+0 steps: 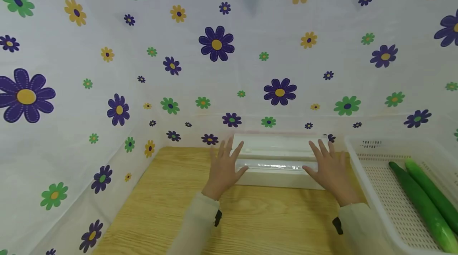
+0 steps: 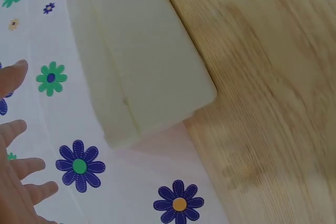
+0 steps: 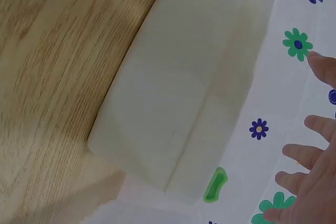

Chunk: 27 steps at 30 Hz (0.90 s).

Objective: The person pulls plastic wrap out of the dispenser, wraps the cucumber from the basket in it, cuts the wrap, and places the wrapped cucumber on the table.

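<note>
A long white plastic-wrap dispenser box (image 1: 279,179) lies on the table by the back sheet, its white lid (image 1: 279,143) raised. Inside is a shiny roll of clear film (image 1: 275,165). My left hand (image 1: 222,169) is over the box's left end with fingers spread, and my right hand (image 1: 330,171) is over the right end in the same way. Neither hand grips anything; whether a fingertip touches the box I cannot tell. Both wrist views show the box's smooth outer side, with the left fingers (image 2: 29,169) and the right fingers (image 3: 302,156) apart from each other.
A white perforated basket (image 1: 372,191) holding two green cucumbers (image 1: 422,203) stands to the right. Behind and at left hangs a white flower-printed sheet (image 1: 193,80). The wooden tabletop (image 1: 272,215) extends in front of the box.
</note>
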Each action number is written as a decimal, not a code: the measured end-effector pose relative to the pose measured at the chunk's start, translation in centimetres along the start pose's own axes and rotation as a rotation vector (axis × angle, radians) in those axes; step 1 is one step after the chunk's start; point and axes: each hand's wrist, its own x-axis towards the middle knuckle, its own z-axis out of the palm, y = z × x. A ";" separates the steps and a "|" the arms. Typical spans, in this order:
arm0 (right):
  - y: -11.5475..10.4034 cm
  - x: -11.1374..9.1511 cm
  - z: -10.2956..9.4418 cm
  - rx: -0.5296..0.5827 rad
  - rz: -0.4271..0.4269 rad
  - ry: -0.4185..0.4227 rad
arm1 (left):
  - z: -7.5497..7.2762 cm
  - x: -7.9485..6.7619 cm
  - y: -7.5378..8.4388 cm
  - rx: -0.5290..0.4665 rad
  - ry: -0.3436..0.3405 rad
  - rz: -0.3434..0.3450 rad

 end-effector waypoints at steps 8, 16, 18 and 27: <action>1.3 1.0 0.3 0.021 0.016 -0.027 | 0.4 0.7 -0.8 -0.048 -0.013 0.026; 1.7 1.5 0.0 0.051 0.027 -0.013 | 0.9 1.1 -1.3 -0.148 -0.065 0.083; 2.0 1.6 -0.1 0.063 0.019 -0.031 | 1.0 1.3 -1.4 -0.178 -0.095 0.090; 2.6 1.6 -0.4 0.113 0.013 -0.104 | 1.6 1.9 -1.6 -0.191 -0.152 0.139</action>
